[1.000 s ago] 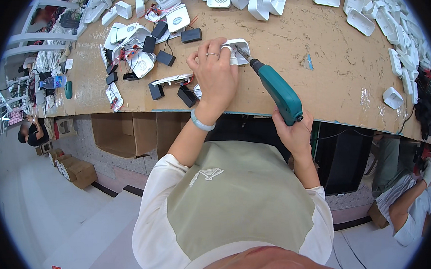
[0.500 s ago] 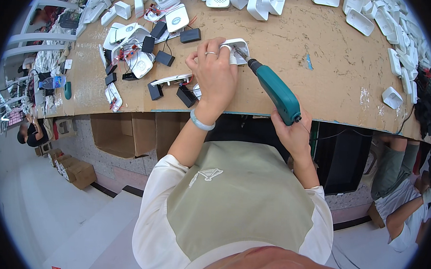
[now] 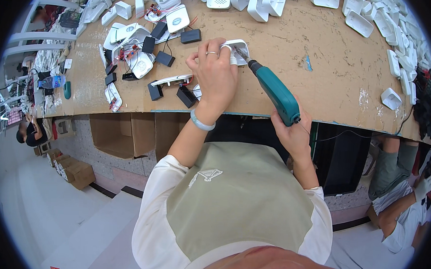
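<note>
With fingers closed round its left side, my left hand (image 3: 215,73) holds a white plastic housing (image 3: 242,45) down on the cardboard-covered table. My right hand (image 3: 292,131) grips a green electric screwdriver (image 3: 277,92) by its rear end. The tool slants up and to the left, and its bit reaches inside the housing. Whether a screw sits under the tip is too small to tell. Just left of my left wrist lie a black box-shaped part (image 3: 186,96) and a white cover (image 3: 172,80) with parts attached.
Several wired white covers and black boxes (image 3: 165,59) lie at the left. White housings (image 3: 359,22) crowd the far and right edges. A lone housing (image 3: 391,98) stands at right, near the screwdriver's cable. Below the table are a cardboard box (image 3: 115,134) and a black bin (image 3: 340,160); a co-worker (image 3: 401,207) sits right.
My hands, the screwdriver and the housing stay practically still. At the right, the co-worker's arm and legs have shifted slightly.
</note>
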Demonstrator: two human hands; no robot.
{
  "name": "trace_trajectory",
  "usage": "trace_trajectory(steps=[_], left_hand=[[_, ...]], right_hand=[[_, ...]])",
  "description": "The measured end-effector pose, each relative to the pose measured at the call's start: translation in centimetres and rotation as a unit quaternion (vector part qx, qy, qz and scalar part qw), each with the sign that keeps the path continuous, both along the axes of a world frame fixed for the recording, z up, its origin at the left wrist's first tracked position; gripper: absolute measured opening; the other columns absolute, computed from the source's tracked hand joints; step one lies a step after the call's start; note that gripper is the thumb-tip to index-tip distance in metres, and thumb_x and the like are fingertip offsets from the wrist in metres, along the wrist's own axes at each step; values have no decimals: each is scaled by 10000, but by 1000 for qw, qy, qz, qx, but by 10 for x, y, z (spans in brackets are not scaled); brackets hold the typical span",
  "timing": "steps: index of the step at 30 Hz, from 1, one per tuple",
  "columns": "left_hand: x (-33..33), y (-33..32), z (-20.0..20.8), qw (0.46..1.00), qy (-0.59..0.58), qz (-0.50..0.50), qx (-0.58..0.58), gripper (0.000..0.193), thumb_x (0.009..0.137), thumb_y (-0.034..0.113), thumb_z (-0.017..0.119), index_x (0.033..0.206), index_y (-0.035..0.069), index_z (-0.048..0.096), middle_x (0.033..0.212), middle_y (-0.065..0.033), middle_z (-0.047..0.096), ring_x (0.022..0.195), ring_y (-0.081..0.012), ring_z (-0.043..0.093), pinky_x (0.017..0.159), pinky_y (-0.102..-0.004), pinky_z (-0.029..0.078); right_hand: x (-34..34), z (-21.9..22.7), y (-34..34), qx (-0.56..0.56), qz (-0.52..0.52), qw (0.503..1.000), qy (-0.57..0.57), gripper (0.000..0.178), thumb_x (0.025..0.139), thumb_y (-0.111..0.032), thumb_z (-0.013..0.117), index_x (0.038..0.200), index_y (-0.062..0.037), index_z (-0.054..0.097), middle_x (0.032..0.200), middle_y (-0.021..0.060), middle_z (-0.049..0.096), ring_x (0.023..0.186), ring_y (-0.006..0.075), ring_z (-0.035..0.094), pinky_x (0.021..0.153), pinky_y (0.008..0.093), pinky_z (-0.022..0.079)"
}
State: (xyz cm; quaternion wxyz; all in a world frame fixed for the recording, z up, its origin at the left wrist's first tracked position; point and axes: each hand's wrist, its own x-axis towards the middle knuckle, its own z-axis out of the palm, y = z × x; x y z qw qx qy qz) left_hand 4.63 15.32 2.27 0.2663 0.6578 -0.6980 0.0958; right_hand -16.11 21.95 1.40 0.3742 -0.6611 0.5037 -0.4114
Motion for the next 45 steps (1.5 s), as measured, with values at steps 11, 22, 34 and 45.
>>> trace_trajectory(steps=[11, 22, 34, 45], left_hand=[[0, 0, 2, 1000, 6, 2, 6, 178, 738, 52, 691, 908, 1, 704, 1154, -78, 648, 1147, -282, 545, 960, -467, 312], [1, 0, 1, 1000, 9, -2, 11, 175, 735, 52, 684, 901, -2, 698, 1157, -82, 641, 1150, -287, 539, 963, -464, 315], [0, 10, 7, 999, -28, 20, 37, 192, 723, 66, 716, 889, -17, 670, 1234, -192, 586, 1187, -357, 504, 1001, -498, 318], [7, 87, 45, 768, 604, -206, 45, 308, 875, -12, 670, 1181, -1, 637, 1294, -142, 582, 1118, -270, 639, 929, -367, 551]], right_hand=[[3, 5, 0, -20, -4, 1000, -3, 342, 794, 6, 702, 1119, -14, 595, 772, 154, 640, 658, 305, 659, 618, 343, 510], [-14, 10, 27, 49, -52, 995, -64, 229, 815, 27, 713, 1029, 24, 632, 786, 103, 655, 638, 133, 615, 626, 252, 494], [-27, 8, 55, 87, -139, 973, -162, 69, 824, 37, 734, 888, 27, 711, 775, 31, 718, 687, 77, 667, 640, 233, 527], [-47, 22, 54, -27, -227, 946, -230, 377, 893, 117, 604, 1258, 66, 523, 1071, 153, 654, 587, 107, 557, 499, 238, 460]])
